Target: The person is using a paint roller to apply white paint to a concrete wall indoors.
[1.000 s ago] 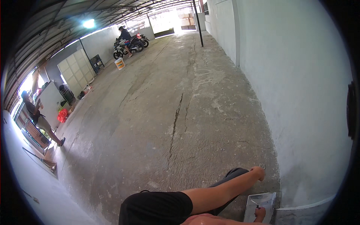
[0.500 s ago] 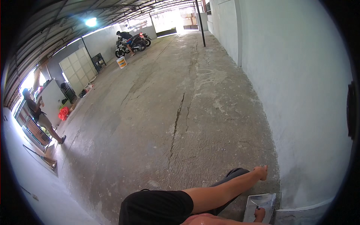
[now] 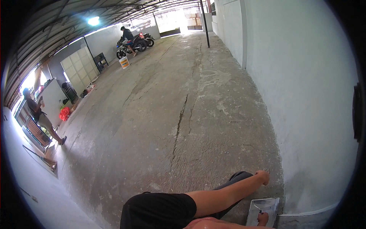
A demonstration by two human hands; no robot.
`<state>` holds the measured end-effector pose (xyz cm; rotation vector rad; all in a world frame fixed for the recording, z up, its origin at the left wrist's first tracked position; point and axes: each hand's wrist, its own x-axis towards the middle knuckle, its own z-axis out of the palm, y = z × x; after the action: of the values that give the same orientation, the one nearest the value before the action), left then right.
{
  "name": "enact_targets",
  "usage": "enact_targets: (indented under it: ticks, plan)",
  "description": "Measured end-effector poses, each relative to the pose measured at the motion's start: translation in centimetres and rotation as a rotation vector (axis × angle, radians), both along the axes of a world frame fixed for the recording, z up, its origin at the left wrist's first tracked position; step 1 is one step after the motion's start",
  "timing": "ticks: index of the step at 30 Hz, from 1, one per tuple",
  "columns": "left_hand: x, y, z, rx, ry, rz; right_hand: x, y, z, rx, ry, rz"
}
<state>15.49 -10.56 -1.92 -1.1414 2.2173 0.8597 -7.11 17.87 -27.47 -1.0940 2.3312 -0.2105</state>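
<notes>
At the lower right, my right hand [image 3: 263,218] is closed around the handle of a small paint roller [image 3: 257,207]. The roller's wire frame shows over a pale, rectangular paint tray [image 3: 274,202] on the floor beside the wall; its roller end is hard to make out. My left arm stretches across my dark-clothed leg [image 3: 240,176]. Past the knee, my left hand [image 3: 262,177] has its fingers curled downward, near the foot of the wall. Whatever might be in those fingers is hidden.
A whitish wall [image 3: 305,95] rises close on the right. Cracked concrete floor [image 3: 160,114] stretches ahead. Farther off are a white bucket [image 3: 124,62], motorcycles [image 3: 139,42] with a person on one, a black post [image 3: 204,24], and another person [image 3: 42,114] standing at the left.
My left hand's fingers have curled in and down, and the hand has shifted slightly left. My right hand and the roller have barely moved. The person on the motorcycle has straightened up.
</notes>
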Motion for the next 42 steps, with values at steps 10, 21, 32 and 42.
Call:
enact_targets:
  ticks: [10,21,32,42]
  plan:
    - [-0.5,-0.1,-1.8,0.01,0.018,-0.024,0.6,0.3,1.7,-0.043,0.142,0.028]
    - [-0.6,-1.0,-2.6,0.024,-0.04,-0.053,0.5,-0.7,-0.1,-0.079,0.278,0.055]
    - [-1.4,-0.1,-2.7,-0.027,-0.01,-0.083,2.1,0.7,2.8,-0.037,0.177,0.032]
    - [-1.5,0.6,-1.4,-0.002,-0.035,-0.073,1.0,2.3,4.0,0.22,0.033,0.067]
